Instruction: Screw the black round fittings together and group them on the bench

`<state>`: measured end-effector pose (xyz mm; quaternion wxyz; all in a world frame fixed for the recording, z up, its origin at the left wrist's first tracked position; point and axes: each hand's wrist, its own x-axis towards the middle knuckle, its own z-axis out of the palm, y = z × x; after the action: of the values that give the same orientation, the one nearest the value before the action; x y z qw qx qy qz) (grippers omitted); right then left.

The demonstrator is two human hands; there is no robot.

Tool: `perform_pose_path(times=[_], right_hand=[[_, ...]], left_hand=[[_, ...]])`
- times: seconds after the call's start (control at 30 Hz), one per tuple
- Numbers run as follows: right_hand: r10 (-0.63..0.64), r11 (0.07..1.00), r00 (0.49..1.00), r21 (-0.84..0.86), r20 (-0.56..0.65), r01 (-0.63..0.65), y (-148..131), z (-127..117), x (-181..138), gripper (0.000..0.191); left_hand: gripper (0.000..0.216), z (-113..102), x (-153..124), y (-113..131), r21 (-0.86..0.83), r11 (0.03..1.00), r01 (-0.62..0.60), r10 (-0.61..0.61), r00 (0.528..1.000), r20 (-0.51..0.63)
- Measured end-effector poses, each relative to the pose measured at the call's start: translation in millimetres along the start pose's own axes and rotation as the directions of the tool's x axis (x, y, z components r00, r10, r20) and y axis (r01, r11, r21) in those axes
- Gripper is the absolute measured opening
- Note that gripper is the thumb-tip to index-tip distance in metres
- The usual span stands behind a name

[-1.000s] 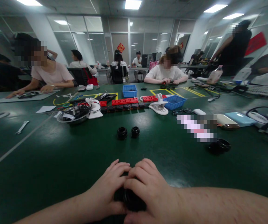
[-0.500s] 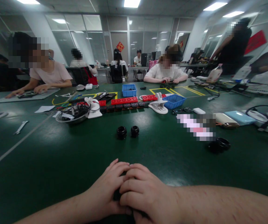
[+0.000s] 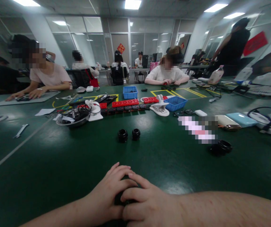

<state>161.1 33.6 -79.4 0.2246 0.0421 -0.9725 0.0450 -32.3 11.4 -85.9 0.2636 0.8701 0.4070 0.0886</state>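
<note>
Close to the table's near edge, my left hand (image 3: 111,187) and my right hand (image 3: 147,200) meet with their fingers curled and overlapping. Something dark shows in the gap between them, but the fingers cover most of it and I cannot make out what it is. Beyond the fingertips, two black ring-shaped fittings with open tops, a larger one (image 3: 122,135) and a smaller one (image 3: 136,134), stand side by side on the green table (image 3: 78,160). Farther right lies another black ring-shaped part (image 3: 221,147), apart from both hands.
Across the table runs a row of red and black blocks (image 3: 126,103) between white clip stands (image 3: 160,107). Nearby are blue bins (image 3: 176,103) and a metal bowl of parts (image 3: 72,121). A wrench (image 3: 21,130) lies left; cases (image 3: 241,119) lie right. Co-workers sit opposite.
My right hand's fingers have shifted and spread a little, its index finger now reaching over my left fingers. My left hand stays nearly in place. The fittings have not moved.
</note>
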Motion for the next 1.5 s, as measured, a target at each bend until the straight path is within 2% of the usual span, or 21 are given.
perform_pose_path(times=[0.07,0.17,0.3,0.4,0.47,0.67,0.77,0.9,1.0,1.13,1.33,1.5], right_hand=[[-0.032,0.999,0.999,0.008,-0.023,0.032,0.6,1.1,-2.1,0.030],[-0.030,1.000,0.990,-0.005,-0.141,0.030,-0.9,1.0,-3.0,0.028],[0.131,0.990,0.951,-0.020,-0.279,-0.142,-4.9,-2.0,-0.6,0.022],[0.300,0.953,0.912,0.047,-0.281,-0.299,-5.7,-5.3,1.3,0.036],[0.365,0.931,0.894,0.086,-0.259,-0.355,-5.3,-7.1,2.1,0.044],[0.411,0.911,0.880,0.134,-0.238,-0.389,-3.4,-4.9,3.4,0.053],[0.424,0.906,0.882,0.111,-0.204,-0.409,-3.0,-0.9,3.8,0.044],[0.372,0.928,0.916,0.072,-0.148,-0.365,-3.0,-0.4,4.4,0.023],[0.298,0.954,0.946,0.084,-0.131,-0.289,-2.3,-2.8,4.9,0.016],[0.225,0.973,0.969,0.083,-0.099,-0.217,-0.3,-3.2,3.6,0.018],[0.013,1.000,1.000,0.025,-0.002,-0.013,1.9,1.9,0.2,0.026],[-0.037,0.999,0.999,0.031,-0.028,0.037,3.5,6.1,-1.1,0.028]], left_hand=[[0.049,-0.3,0.4,-0.3,-0.002,1.000,-0.004,0.004,1.000,-0.008],[0.047,1.2,0.5,-1.8,0.009,1.000,-0.016,0.016,1.000,-0.026],[0.056,3.9,0.0,-3.9,0.027,0.999,-0.029,0.030,0.999,-0.028],[0.073,4.3,-0.2,-4.1,0.029,0.999,-0.029,0.030,0.999,-0.017],[0.072,4.1,-0.2,-4.2,0.028,0.999,-0.030,0.031,0.999,-0.023],[0.065,5.8,-0.6,-6.2,0.034,0.999,-0.034,0.035,0.999,-0.027],[0.064,6.8,-1.5,-6.5,0.048,0.999,-0.023,0.024,0.999,-0.022],[0.061,4.7,-0.9,-4.1,0.051,0.999,-0.016,0.016,1.000,-0.004],[0.057,1.5,0.4,-1.0,0.044,0.999,-0.011,0.011,1.000,0.003],[0.055,1.0,0.8,-0.3,0.038,0.999,-0.021,0.021,1.000,-0.004],[0.053,4.3,-0.1,-4.4,0.028,0.999,-0.044,0.045,0.998,-0.038],[0.051,0.0,0.3,-1.4,0.020,1.000,-0.023,0.023,0.999,-0.023]])
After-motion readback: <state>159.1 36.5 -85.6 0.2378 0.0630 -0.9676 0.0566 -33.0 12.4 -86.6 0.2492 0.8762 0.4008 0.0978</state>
